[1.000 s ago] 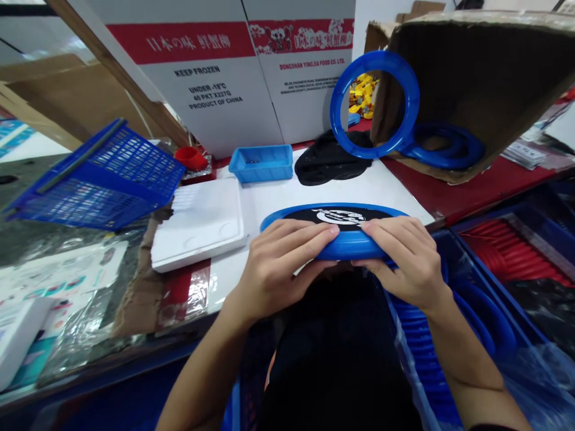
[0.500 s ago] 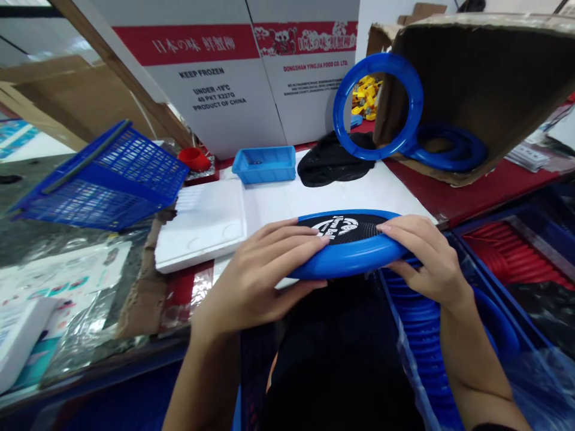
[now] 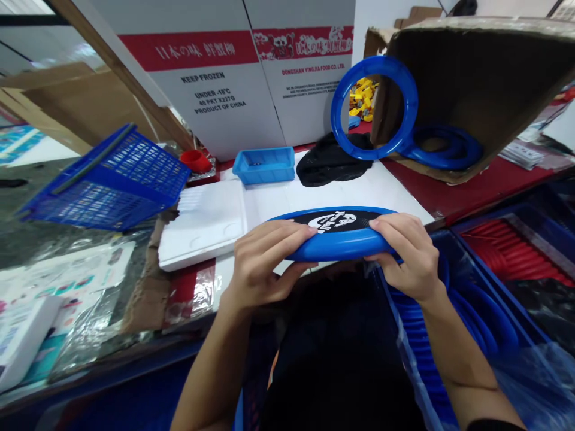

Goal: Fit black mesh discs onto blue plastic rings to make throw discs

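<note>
Between my hands is a round disc with a thick blue rim (image 3: 344,246) and a black mesh middle with white lettering. It is held tilted just above the front edge of the white work surface. My left hand (image 3: 265,260) grips its left side, fingers over the top and thumb underneath. On the opposite side, my right hand (image 3: 406,254) pinches the rim, thumb below and fingertips on top. Beyond the disc lies a pile of black fabric (image 3: 332,161). A blue ring (image 3: 411,108) leans upright against an open cardboard box, with more blue rings (image 3: 453,157) inside it.
A light-blue tray (image 3: 265,167), a white foam piece (image 3: 202,224) and a red cup (image 3: 195,160) sit left of centre. A tilted blue basket (image 3: 112,179) stands further left. At lower right, bins hold blue rings (image 3: 476,311) and red rings (image 3: 516,248).
The disc has shifted a little left and up, and is seen more edge-on. My right hand has moved left with it. Both hands keep their hold.
</note>
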{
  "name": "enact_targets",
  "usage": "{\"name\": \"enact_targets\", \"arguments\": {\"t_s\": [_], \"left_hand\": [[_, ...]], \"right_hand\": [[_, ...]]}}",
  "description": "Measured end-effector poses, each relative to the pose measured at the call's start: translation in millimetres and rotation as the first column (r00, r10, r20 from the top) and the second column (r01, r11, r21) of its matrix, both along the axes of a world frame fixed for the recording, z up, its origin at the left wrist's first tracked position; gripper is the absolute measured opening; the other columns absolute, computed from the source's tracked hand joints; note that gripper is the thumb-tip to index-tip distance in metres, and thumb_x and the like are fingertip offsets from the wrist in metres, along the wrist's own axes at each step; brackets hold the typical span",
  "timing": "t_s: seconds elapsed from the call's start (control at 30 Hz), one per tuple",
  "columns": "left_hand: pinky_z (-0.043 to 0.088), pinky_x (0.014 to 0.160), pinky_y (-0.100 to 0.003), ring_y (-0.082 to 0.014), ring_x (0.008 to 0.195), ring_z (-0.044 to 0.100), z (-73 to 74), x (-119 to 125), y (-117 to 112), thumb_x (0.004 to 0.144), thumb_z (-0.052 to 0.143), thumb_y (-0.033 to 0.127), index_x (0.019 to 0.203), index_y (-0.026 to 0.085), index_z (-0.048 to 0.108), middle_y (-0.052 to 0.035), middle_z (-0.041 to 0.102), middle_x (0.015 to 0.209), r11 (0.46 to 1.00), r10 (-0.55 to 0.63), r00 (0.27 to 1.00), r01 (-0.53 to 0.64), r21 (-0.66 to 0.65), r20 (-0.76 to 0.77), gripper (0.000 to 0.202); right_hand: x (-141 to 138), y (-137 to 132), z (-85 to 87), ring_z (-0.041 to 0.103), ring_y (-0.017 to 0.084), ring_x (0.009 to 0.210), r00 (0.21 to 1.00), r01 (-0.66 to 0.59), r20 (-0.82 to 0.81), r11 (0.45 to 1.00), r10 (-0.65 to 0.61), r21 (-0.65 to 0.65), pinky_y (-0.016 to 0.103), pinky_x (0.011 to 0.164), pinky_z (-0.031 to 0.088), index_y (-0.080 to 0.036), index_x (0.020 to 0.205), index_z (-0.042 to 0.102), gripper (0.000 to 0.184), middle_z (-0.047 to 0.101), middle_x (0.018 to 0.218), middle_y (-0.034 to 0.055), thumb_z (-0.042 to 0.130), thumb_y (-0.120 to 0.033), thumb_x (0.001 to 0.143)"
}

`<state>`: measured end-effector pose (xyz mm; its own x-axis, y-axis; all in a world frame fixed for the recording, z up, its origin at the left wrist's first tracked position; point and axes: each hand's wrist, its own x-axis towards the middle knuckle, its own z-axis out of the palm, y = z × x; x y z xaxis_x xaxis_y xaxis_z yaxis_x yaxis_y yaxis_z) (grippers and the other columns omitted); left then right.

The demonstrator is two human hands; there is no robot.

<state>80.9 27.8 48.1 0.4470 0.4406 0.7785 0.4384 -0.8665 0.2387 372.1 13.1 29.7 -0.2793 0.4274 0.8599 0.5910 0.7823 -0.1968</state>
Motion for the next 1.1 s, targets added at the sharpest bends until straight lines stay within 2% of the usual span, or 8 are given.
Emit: {"name": "enact_targets", "arguments": {"t_s": [0.1,0.23,0.33,0.43,0.5,0.6,0.93,1.1], "left_hand": [[0.058,0.106,-0.054,-0.0295,0.105,0.079,-8.6,-19,6,0.094,0.083,0.04,0.141,0.029,0.072,-0.0086,0.083,0.119,0.994,-0.072,0.996,0.076,-0.083,0.046,0.05],[0.055,0.112,-0.063,-0.0354,0.113,0.077,-34.2,-56,29,0.094,0.079,0.061,0.133,0.031,0.078,-0.0092,0.084,0.106,0.96,-0.162,0.94,0.22,-0.171,0.299,0.05],[0.055,0.113,-0.063,-0.0396,0.137,0.067,-35.1,-66,35,0.095,0.081,0.048,0.137,0.027,0.076,-0.0134,0.081,0.124,0.94,-0.145,0.95,0.22,-0.262,0.278,0.047],[0.047,0.124,-0.063,-0.0364,0.146,0.061,-11.4,-45,17,0.096,0.081,0.031,0.147,0.029,0.069,-0.013,0.071,0.148,0.968,-0.047,0.996,0.063,-0.241,0.07,0.053],[0.043,0.128,-0.062,-0.0344,0.142,0.065,7.9,-21,-2,0.095,0.082,0.028,0.153,0.028,0.062,-0.0121,0.072,0.146,0.987,-0.023,0.994,0.006,-0.162,-0.102,0.062],[0.055,0.116,-0.052,-0.0314,0.128,0.073,24.9,12,-21,0.097,0.08,0.029,0.155,0.022,0.059,-0.0133,0.077,0.136,0.999,-0.045,0.97,0.037,-0.039,-0.239,0.062],[0.061,0.092,-0.043,-0.0296,0.113,0.079,-0.6,19,-13,0.095,0.081,0.022,0.147,0.018,0.066,-0.0124,0.081,0.128,0.998,-0.006,0.983,0.016,0.055,-0.186,0.054],[0.06,0.1,-0.045,-0.0285,0.115,0.079,2.8,15,-13,0.095,0.08,0.025,0.149,0.026,0.065,-0.0096,0.081,0.13,1.0,-0.028,0.986,0.028,-0.006,-0.166,0.056]], "right_hand": [[9,-3,10.6,0.073,0.034,0.123,0.998,-0.013,0.06,0.998,0.017,-0.06,0.055,0.11,0.056,-0.028,0.152,0.061,0.058,0.077,0.133,0.0117,0.08,-0.031,0.097],[37,-5,14.6,0.072,0.036,0.127,0.998,-0.059,-0.044,0.983,0.052,-0.173,0.056,0.109,0.059,-0.028,0.155,0.057,0.065,0.074,0.139,0.013,0.082,-0.037,0.095],[49,-4,9.0,0.074,0.033,0.118,0.995,-0.094,-0.048,0.963,0.085,-0.251,0.05,0.101,0.063,-0.028,0.153,0.059,0.063,0.076,0.131,0.0114,0.082,-0.035,0.095],[46,-2,6.1,0.071,0.033,0.122,0.994,-0.078,0.064,0.977,0.092,-0.197,0.053,0.106,0.059,-0.026,0.154,0.058,0.061,0.074,0.133,0.0129,0.08,-0.03,0.098],[39,-2,7.8,0.07,0.033,0.123,0.986,-0.078,0.131,0.984,0.1,-0.163,0.054,0.107,0.057,-0.024,0.157,0.055,0.061,0.073,0.134,0.0144,0.077,-0.03,0.1],[31,-5,11.0,0.068,0.034,0.124,0.972,-0.089,0.2,0.983,0.121,-0.16,0.056,0.106,0.056,-0.023,0.16,0.052,0.062,0.072,0.134,0.0156,0.074,-0.034,0.103],[7,-7,-29.1,0.071,0.036,0.115,0.997,0.023,0.07,0.999,-0.026,0.044,0.058,0.102,0.057,-0.015,0.152,0.06,0.05,0.075,0.12,0.0181,0.068,-0.032,0.105],[-3,-12,-21.5,0.072,0.034,0.114,0.995,0.06,0.074,0.998,-0.062,0.026,0.055,0.102,0.057,-0.019,0.152,0.059,0.051,0.077,0.12,0.016,0.071,-0.03,0.103]]}}
